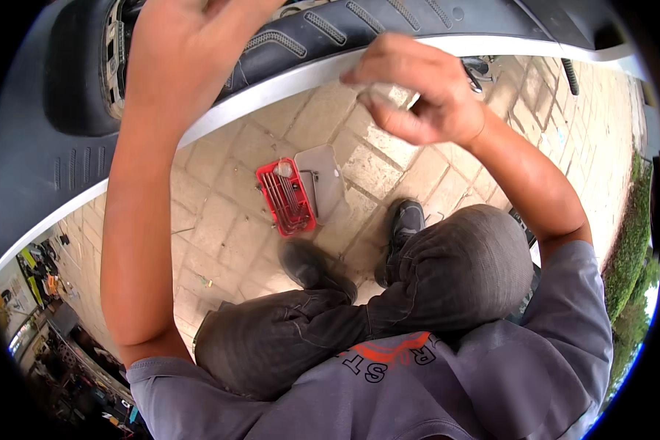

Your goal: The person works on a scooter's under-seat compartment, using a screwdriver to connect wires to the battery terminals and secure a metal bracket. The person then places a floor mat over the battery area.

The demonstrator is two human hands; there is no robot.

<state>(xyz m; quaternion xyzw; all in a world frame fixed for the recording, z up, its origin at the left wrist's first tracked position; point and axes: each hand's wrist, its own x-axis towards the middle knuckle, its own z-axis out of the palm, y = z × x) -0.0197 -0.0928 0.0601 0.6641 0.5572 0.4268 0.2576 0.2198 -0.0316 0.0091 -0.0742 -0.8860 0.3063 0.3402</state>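
Bent Low over Beige Brick-Shaped Paving

Holds a bare left grip raised across a dark grey panel with ribbed strips and a white edge. Curls a bare right grip near that edge, with thumb and fingertips apart. Shows below a red plastic tray of slim metal rods just beside a translucent plastic lid.

A dark, ribbed, white-edged panel spans the far side.

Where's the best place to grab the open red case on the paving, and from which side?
The red case is probably best pinched at its left long wall, from above and the person's left: it lies open with metal tools inside, and the pale lid spreads along its right.
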